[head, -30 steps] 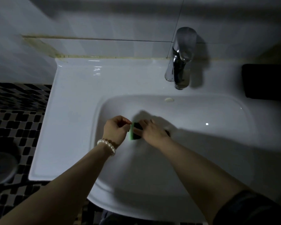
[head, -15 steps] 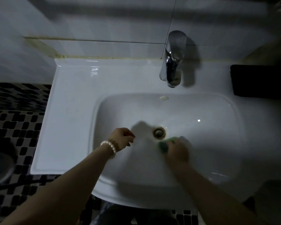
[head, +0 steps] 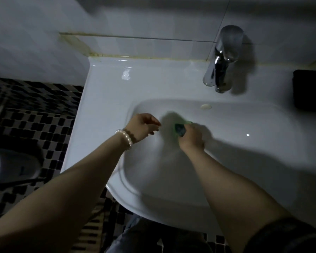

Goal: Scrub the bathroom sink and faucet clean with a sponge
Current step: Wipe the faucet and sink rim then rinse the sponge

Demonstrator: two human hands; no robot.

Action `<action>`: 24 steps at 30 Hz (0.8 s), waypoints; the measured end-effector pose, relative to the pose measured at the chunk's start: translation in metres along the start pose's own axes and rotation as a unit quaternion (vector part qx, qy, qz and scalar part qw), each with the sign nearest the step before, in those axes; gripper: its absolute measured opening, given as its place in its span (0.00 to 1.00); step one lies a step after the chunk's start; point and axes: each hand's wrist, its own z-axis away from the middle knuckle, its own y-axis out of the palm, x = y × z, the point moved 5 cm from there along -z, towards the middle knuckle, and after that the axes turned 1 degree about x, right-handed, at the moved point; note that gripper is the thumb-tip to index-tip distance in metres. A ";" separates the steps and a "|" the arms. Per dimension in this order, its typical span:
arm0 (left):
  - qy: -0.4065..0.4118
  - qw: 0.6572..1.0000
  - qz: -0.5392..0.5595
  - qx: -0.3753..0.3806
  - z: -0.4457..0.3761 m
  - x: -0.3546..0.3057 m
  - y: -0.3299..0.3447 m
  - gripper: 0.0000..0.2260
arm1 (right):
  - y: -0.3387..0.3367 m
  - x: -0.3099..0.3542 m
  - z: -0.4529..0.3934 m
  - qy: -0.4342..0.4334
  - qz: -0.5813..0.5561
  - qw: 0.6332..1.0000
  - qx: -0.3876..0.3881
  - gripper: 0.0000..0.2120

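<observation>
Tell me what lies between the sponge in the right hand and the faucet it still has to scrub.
Nothing visible does. The right hand holds the sponge low in the sink basin; only bare white basin wall, with the overflow hole, rises to the faucet. The left hand sits off to the side, the dark object beyond the faucet.

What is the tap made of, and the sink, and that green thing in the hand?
The faucet looks like polished, chrome-like metal: it mirrors light and dark. The sink looks like glazed white ceramic, smooth with bright glints. The sponge the right hand grips seems soft green foam with a darker scrub side, though it is blurred.
</observation>
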 end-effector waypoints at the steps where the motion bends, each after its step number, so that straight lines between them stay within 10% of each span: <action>1: -0.001 1.000 -0.005 -0.001 0.000 0.000 -0.005 0.06 | 0.012 0.004 0.004 -0.015 0.021 1.000 0.016 0.21; 8: -0.023 1.000 0.006 -0.004 0.000 -0.002 -0.016 0.08 | 0.068 0.042 0.058 -0.121 -0.131 0.982 0.069 0.23; 13: 0.005 0.999 0.029 -0.019 -0.004 -0.023 -0.014 0.10 | 0.042 0.095 0.063 -0.137 -0.436 0.887 0.071 0.26; 18: 0.033 0.999 -0.031 -0.004 -0.007 -0.037 -0.011 0.11 | 0.023 0.131 0.089 -0.342 -0.293 0.893 0.003 0.18; 24: 0.017 0.994 -0.088 0.058 0.005 -0.029 0.002 0.09 | 0.045 0.104 0.151 -0.489 0.013 0.850 0.195 0.18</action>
